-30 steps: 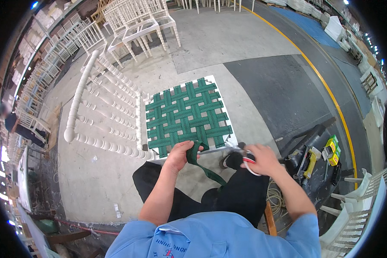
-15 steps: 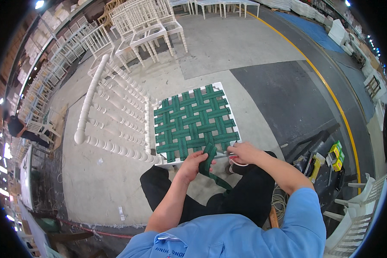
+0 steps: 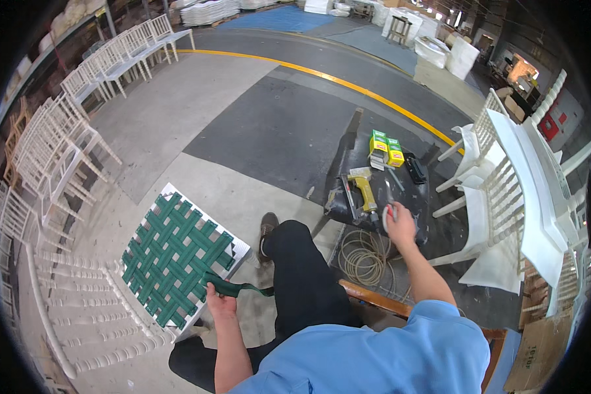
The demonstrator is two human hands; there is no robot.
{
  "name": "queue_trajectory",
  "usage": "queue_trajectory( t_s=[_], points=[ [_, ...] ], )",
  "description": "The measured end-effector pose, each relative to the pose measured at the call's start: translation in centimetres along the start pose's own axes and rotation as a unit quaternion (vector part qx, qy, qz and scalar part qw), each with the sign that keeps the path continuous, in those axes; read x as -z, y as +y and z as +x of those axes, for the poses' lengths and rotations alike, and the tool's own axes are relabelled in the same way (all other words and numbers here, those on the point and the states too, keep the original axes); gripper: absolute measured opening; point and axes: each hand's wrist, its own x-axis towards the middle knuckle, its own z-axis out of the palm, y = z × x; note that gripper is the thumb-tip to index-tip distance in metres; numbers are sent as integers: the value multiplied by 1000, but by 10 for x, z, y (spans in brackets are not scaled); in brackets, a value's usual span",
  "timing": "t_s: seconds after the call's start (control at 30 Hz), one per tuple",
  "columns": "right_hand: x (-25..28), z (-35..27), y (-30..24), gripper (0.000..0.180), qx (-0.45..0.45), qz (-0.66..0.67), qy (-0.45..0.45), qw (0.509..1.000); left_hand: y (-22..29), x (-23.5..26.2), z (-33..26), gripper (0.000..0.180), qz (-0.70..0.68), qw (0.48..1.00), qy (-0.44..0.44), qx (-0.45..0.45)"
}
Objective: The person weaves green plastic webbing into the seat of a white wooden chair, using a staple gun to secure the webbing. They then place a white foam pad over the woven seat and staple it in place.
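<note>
The chair lies at the left with its white turned back rail toward the near left; its seat is woven from green webbing. At the seat's near right corner, my left hand grips a loose green webbing strap, whose tail trails across my leg. Over the edge of a low black table, my right hand is closed on scissors, of which red and pale handle loops show; the blades cannot be made out. A yellow staple gun lies just left of that hand.
On the black table are green-and-yellow boxes and a black tool. A coiled hose lies below it. White chairs stand at the right, more chairs at the far left. A wooden seat edge is beside me.
My view has turned right. My right hand, with the scissors, has moved from the seat corner to the black table. The left hand keeps its hold on the strap by the seat.
</note>
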Motion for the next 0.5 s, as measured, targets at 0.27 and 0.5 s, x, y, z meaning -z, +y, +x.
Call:
queue_trajectory(
  t_s=[0.27, 0.5],
  points=[
    [-17, 73, 7, 48, 41, -65, -50, 996, -15, 11, -12, 22, -35, 999, 17, -28],
    [-78, 93, -172, 39, 305, 133, -164, 929, -10, 21, -32, 37, 16, 999, 31, -34]
  ],
)
